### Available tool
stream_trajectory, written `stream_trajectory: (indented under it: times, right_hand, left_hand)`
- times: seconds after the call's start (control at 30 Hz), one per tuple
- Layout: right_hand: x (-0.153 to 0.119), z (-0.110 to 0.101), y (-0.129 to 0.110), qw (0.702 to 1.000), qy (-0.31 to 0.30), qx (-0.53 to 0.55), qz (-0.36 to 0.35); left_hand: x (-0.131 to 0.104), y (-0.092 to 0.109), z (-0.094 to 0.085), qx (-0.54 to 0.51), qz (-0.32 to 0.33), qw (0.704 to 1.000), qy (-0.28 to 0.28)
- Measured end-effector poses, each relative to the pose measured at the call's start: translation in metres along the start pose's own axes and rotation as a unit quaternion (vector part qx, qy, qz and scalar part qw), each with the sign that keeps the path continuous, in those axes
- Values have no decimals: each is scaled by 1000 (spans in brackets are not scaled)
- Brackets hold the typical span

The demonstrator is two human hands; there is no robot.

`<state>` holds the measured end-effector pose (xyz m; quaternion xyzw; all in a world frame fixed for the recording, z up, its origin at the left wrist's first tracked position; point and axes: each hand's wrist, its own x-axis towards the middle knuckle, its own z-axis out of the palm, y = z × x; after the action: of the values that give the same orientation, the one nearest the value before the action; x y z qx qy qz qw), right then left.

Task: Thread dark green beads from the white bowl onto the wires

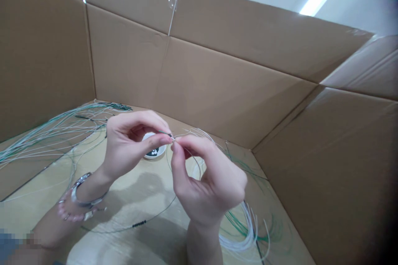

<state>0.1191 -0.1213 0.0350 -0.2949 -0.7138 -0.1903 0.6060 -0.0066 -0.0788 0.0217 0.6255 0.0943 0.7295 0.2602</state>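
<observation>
My left hand [137, 138] and my right hand [207, 169] meet fingertip to fingertip above the table. Thumb and forefinger of each are pinched on a thin cord [164, 211], with a small light piece just showing where the tips meet. The cord loops down from my hands and curves left over the tabletop, carrying a short row of small black beads [139, 224]. Behind my left hand stands a small white dish [154, 152] that holds dark and white bits, partly hidden by the fingers.
Cardboard walls [217, 78] surround the table [124, 211]. A bundle of white and green cords [52, 132] lies at the left, some with dark ends. Coiled white and green cords [245, 227] lie at the right, beside my right wrist.
</observation>
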Motion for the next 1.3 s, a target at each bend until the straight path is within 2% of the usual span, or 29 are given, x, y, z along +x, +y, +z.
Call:
stream_trajectory:
  times: [0.27, 0.47, 0.6, 0.87, 0.97, 1.1, 1.17, 1.23, 1.3]
  right_hand:
    - [-2, -1, 0, 1000, -14, -7, 0]
    - [-2, -1, 6, 997, 4, 71, -6]
    - [-2, -2, 7, 996, -3, 88, 12]
    - [0, -1, 11, 992, -42, 112, 45]
    - [2, 1, 14, 989, -73, 105, 76]
    - [3, 7, 15, 978, -100, 119, 136]
    - [3, 9, 17, 971, -110, 126, 170]
    - [3, 11, 21, 962, -136, 121, 205]
    - [3, 11, 27, 948, -189, 108, 233]
  left_hand:
    - [1, 0, -1, 28, 13, 1000, -5]
    - [3, -2, -4, 8, 33, 998, -48]
    - [4, 0, -8, 35, 44, 995, -77]
    - [5, 1, -15, 101, 42, 989, -97]
    - [6, -1, -17, 145, 48, 985, -83]
    - [9, -2, -16, 226, 129, 962, -85]
    - [10, -4, -16, 255, 137, 954, -79]
    - [12, -8, -19, 251, 111, 961, -41]
    - [15, -14, -24, 217, 94, 972, 18]
